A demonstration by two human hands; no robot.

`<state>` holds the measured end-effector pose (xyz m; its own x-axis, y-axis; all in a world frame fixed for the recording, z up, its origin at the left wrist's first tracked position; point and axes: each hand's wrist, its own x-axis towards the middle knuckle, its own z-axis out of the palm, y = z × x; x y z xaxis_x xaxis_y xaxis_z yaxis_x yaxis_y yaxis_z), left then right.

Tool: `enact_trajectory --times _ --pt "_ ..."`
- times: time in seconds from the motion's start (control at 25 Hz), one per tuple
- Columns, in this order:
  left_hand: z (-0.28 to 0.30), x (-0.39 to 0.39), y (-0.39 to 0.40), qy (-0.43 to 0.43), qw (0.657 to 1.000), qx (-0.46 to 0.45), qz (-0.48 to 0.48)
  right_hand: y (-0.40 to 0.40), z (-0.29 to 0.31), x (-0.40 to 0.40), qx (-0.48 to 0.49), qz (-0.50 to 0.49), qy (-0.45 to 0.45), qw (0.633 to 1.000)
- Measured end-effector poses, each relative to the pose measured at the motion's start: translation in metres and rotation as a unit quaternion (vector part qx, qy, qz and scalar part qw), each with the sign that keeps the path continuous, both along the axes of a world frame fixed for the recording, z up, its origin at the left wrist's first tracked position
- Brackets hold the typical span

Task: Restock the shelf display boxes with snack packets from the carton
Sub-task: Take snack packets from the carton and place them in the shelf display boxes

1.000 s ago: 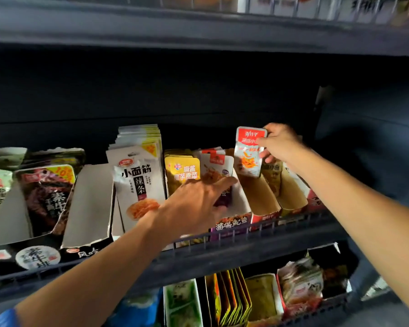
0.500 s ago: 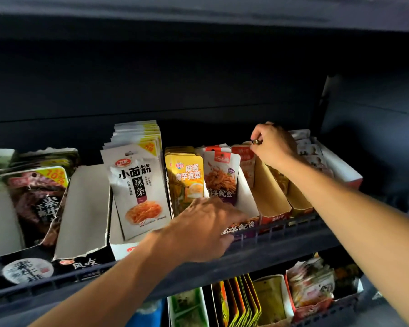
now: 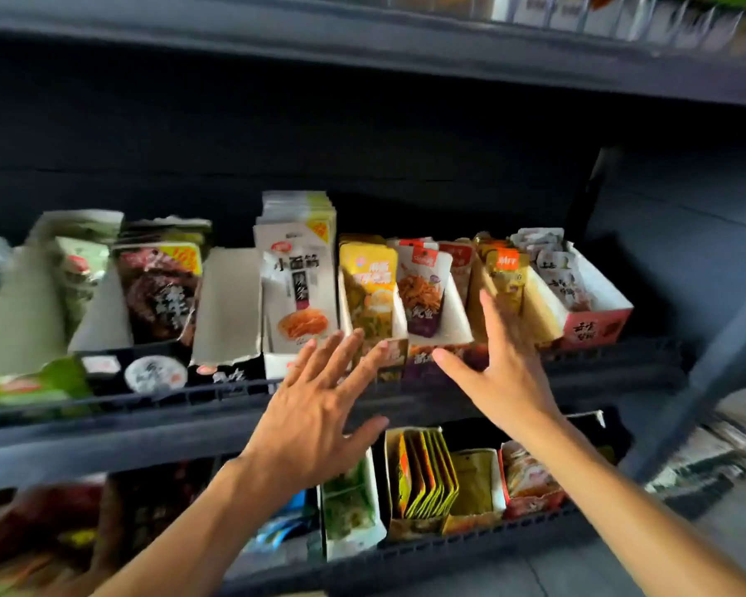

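Note:
A row of cardboard display boxes full of snack packets stands on the middle shelf (image 3: 405,407). My left hand (image 3: 315,407) is spread, fingers straight, in front of the box of yellow packets (image 3: 369,286), holding nothing. My right hand (image 3: 502,364) is also spread and empty, its fingers reaching up before the box of orange-topped packets (image 3: 507,273), its thumb near the front of the white box with purple-labelled packets (image 3: 423,290). The red-and-white packets (image 3: 459,262) sit upright between those two boxes. No carton is in view.
White packets (image 3: 298,286) fill a box left of the yellow ones; dark meat packets (image 3: 160,290) stand further left. A pink box (image 3: 595,327) closes the row on the right. Below is another shelf with boxes (image 3: 423,476). A dark upright post (image 3: 707,368) stands right.
My right hand has let go of the red-and-white packet, now in its box, and drawn back down with fingers spread. My left hand has opened and moved slightly back from the boxes.

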<state>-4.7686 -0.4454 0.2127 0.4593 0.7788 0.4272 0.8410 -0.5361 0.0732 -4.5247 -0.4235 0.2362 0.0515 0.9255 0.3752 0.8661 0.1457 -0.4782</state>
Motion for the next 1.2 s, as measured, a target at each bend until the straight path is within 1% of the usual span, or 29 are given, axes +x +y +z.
enact_trajectory --times 0.08,0.16,0.24,0.28,0.32,0.36,0.4,0.44,0.48,0.52,0.56,0.64,0.68,0.72,0.76,0.8,0.88,0.96,1.08,1.12,1.2 --pt "-0.019 -0.027 -0.037 -0.027 0.999 0.011 0.016 -0.027 -0.021 -0.034 0.015 0.030 0.014 0.999" --pt "-0.047 -0.059 -0.072 -0.048 0.997 -0.012 0.053 -0.052 -0.046 -0.074 0.063 0.050 0.048 0.996" --pt "-0.086 -0.098 -0.106 -0.074 0.988 -0.085 0.108 -0.079 -0.076 -0.119 0.105 0.072 0.103 0.986" --pt "-0.107 -0.121 -0.123 -0.077 0.978 -0.138 0.138 -0.092 -0.094 -0.142 0.114 0.088 0.117 0.983" --pt "-0.129 -0.144 -0.141 -0.061 0.964 -0.198 0.169 -0.106 -0.119 -0.165 0.098 0.102 0.124 0.982" --pt "-0.151 -0.165 -0.157 -0.034 0.942 -0.270 0.196 -0.121 -0.142 -0.185 0.049 0.113 0.133 0.983" --pt "-0.171 -0.183 -0.172 -0.016 0.917 -0.336 0.217 -0.136 -0.169 -0.202 -0.041 0.115 0.145 0.982" --pt "-0.189 -0.198 -0.186 -0.013 0.890 -0.393 0.231 -0.151 -0.196 -0.215 -0.156 0.112 0.145 0.971" --pt "-0.205 -0.209 -0.200 -0.026 0.867 -0.436 0.239 -0.164 -0.225 -0.220 -0.271 0.107 0.118 0.950" --pt "-0.220 -0.217 -0.212 -0.043 0.848 -0.468 0.243 -0.176 -0.253 -0.218 -0.353 0.123 0.057 0.926" --pt "-0.236 -0.226 -0.227 -0.055 0.828 -0.499 0.248 -0.186 -0.279 -0.215 -0.401 0.165 -0.017 0.901" --pt "-0.266 -0.240 -0.254 -0.053 0.797 -0.542 0.262 -0.197 -0.318 -0.207 -0.470 0.238 -0.150 0.837" --pt "-0.280 -0.246 -0.265 -0.044 0.781 -0.560 0.271 -0.196 -0.327 -0.206 -0.499 0.247 -0.186 0.809" --pt "-0.293 -0.251 -0.273 -0.042 0.769 -0.573 0.281 -0.191 -0.334 -0.209 -0.522 0.242 -0.198 0.793" --pt "-0.302 -0.254 -0.277 -0.044 0.760 -0.583 0.285 -0.185 -0.337 -0.216 -0.535 0.227 -0.195 0.790" --pt "-0.309 -0.256 -0.276 -0.059 0.761 -0.581 0.284 -0.178 -0.341 -0.226 -0.537 0.211 -0.182 0.796" --pt "-0.315 -0.250 -0.268 -0.103 0.768 -0.566 0.282 -0.166 -0.347 -0.247 -0.523 0.179 -0.133 0.823" --pt "-0.323 -0.241 -0.256 -0.159 0.759 -0.568 0.277 -0.155 -0.362 -0.266 -0.528 0.145 -0.088 0.832" --pt "-0.341 -0.230 -0.243 -0.146 0.780 -0.557 0.247 -0.141 -0.390 -0.283 -0.558 0.077 -0.032 0.826" --pt "-0.348 -0.228 -0.240 -0.149 0.776 -0.561 0.248 -0.138 -0.399 -0.288 -0.561 0.061 -0.030 0.825" --pt "-0.362 -0.225 -0.236 -0.184 0.776 -0.551 0.246 -0.137 -0.415 -0.297 -0.569 0.050 -0.064 0.818"
